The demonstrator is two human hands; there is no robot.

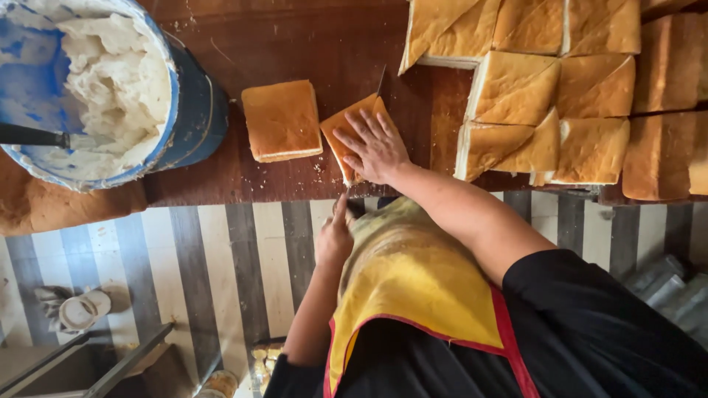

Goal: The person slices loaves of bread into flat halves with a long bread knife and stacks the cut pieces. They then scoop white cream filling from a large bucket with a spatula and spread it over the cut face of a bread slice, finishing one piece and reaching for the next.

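My right hand (375, 145) lies flat, fingers spread, on a golden-brown square sponge slab (346, 121) at the front edge of the dark wooden table (324, 44). My left hand (335, 237) sits just below the table edge, gripping a knife handle with the index finger stretched along it. The blade runs sideways through the slab, and its thin tip (381, 76) pokes out at the far side. A second square sponge slab (282, 120) lies flat just left of the one under my hand.
A blue bucket (188, 110) of white cream with a dark utensil handle (29, 136) stands at the left. Several sponge slabs (549, 96) are stacked at the right. A brown sponge sheet (66, 206) lies below the bucket. The floor (221, 265) is striped.
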